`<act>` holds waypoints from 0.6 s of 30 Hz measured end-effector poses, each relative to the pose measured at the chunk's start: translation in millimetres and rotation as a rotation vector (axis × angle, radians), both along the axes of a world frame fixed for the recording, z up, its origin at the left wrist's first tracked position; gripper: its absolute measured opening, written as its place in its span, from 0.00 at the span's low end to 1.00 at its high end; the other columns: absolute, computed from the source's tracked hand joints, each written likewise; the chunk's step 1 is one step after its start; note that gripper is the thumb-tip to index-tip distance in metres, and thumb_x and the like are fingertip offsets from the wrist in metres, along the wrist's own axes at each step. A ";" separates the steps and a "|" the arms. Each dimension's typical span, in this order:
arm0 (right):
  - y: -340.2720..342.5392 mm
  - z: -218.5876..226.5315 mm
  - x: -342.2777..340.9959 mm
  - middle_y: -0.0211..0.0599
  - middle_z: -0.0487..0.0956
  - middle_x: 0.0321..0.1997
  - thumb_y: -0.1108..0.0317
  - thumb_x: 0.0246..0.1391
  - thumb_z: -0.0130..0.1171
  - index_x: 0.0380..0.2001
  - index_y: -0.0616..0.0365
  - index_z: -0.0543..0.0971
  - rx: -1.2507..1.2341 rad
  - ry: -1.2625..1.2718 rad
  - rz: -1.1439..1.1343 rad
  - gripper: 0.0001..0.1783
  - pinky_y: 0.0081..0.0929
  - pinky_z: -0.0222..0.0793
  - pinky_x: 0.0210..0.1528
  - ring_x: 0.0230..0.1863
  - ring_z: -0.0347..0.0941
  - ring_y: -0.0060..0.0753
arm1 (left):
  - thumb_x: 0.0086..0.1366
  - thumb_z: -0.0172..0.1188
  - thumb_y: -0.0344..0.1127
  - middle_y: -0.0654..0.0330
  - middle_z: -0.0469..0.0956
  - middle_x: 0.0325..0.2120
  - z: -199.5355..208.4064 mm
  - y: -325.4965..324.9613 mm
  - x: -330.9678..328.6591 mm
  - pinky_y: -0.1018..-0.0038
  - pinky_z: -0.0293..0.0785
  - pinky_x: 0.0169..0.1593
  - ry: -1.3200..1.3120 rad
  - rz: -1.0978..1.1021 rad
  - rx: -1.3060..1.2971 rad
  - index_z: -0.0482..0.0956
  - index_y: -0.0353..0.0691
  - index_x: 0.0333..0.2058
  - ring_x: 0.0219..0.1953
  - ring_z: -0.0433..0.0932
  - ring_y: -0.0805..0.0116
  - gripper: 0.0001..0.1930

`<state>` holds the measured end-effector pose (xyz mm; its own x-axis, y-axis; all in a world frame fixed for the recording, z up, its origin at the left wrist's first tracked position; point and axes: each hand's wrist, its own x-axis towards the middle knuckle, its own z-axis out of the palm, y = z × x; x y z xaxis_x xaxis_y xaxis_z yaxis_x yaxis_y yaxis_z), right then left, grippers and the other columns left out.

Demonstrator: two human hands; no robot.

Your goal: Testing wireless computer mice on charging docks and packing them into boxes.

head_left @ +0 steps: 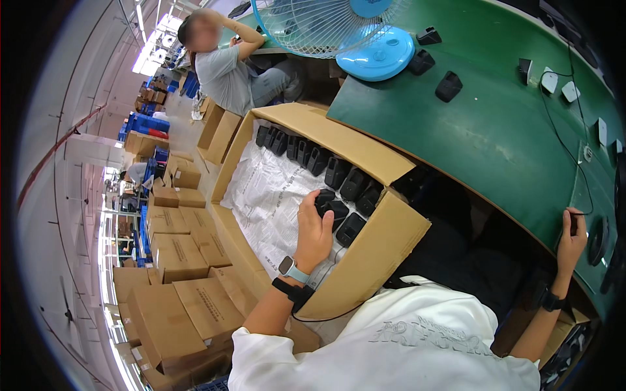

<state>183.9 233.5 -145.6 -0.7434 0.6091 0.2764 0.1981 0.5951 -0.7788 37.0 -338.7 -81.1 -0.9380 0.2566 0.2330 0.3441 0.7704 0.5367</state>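
Note:
Inside an open cardboard box (280, 112), my left hand (314, 236) curls its fingers and thumb around a black plastic part (331, 206). The far side of that part is partly hidden by the hand. Beside it sits another black part (351, 229), and a row of similar black housings (336, 173) runs along the box's right wall. A white printed plastic sheet (264, 192) lines the box. Over at the right edge of the green table, my right hand (572, 241) has its fingertips closed on a thin black cable (580, 176).
On the green table (398, 111) stand a blue fan (375, 55), loose black parts (448, 86) and several white pieces (550, 80). A round black object (598, 240) lies near my right hand. Stacked cartons (176, 254) fill the left side. A seated person (225, 75) is beyond the box.

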 end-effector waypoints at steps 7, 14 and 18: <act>-3.7 4.3 -0.7 0.30 0.78 0.37 0.68 0.67 0.58 0.42 0.65 0.79 -0.071 0.000 -0.031 0.10 0.19 0.66 0.47 0.40 0.72 0.20 | 0.74 0.49 0.41 0.37 0.65 0.59 -1.2 -0.5 0.9 0.54 0.58 0.65 0.005 -0.001 -0.066 0.59 0.29 0.63 0.60 0.64 0.38 0.26; -1.8 4.6 4.8 0.29 0.78 0.38 0.69 0.66 0.58 0.42 0.65 0.79 -0.116 0.066 0.015 0.09 0.19 0.67 0.47 0.41 0.72 0.20 | 0.72 0.52 0.42 0.36 0.58 0.65 -2.2 7.2 4.8 0.53 0.55 0.68 0.047 -0.024 -0.193 0.61 0.33 0.62 0.64 0.61 0.36 0.26; -11.0 10.3 1.1 0.28 0.78 0.37 0.67 0.67 0.59 0.43 0.64 0.79 -0.092 0.023 0.006 0.10 0.18 0.66 0.45 0.40 0.71 0.18 | 0.71 0.55 0.44 0.36 0.56 0.67 4.3 -1.3 3.7 0.52 0.53 0.69 0.077 -0.039 -0.212 0.59 0.33 0.65 0.67 0.58 0.36 0.31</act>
<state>185.0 222.5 -135.2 -0.7412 0.6283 0.2362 0.1763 0.5217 -0.8347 40.7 -340.0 -76.8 -0.9079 0.3434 0.2405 0.4097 0.8484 0.3352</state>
